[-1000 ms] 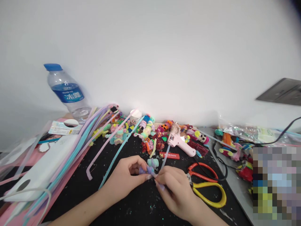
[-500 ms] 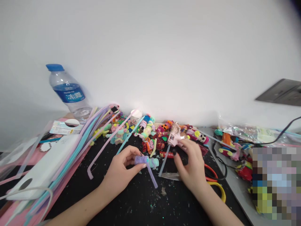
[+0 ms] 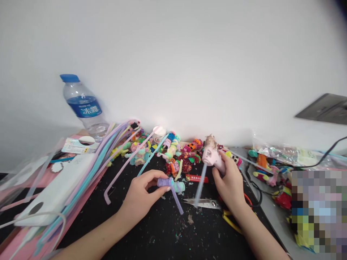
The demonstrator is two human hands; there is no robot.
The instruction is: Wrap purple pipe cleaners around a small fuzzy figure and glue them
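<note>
Between the thumb and fingers of my left hand (image 3: pixel 146 189) is a coiled pipe-cleaner piece (image 3: pixel 165 182), purple at one end and mint green at the other, with a loose purple tail hanging down. My right hand (image 3: pixel 230 177) grips the handle of a pale pink hot glue gun (image 3: pixel 211 155), raised above the mat. Its tip is crusted brown, and a translucent glue stick (image 3: pixel 200 186) sticks out of its back toward me. Scissors (image 3: pixel 204 203) with red and yellow handles lie under the right hand and wrist, their blades pointing left.
Several colourful pipe-cleaner figures (image 3: pixel 173 148) line the wall behind a red packet (image 3: pixel 197 178). Pastel pipe cleaners (image 3: pixel 94 169) and a white power strip (image 3: pixel 51 191) lie left, near a water bottle (image 3: pixel 84 104). A black cable (image 3: pixel 320 159) runs at right.
My right hand has closed round the glue gun and lifted it, bringing it right and nearer. The scissors' blades are now uncovered. My left hand keeps the coiled piece, almost unmoved.
</note>
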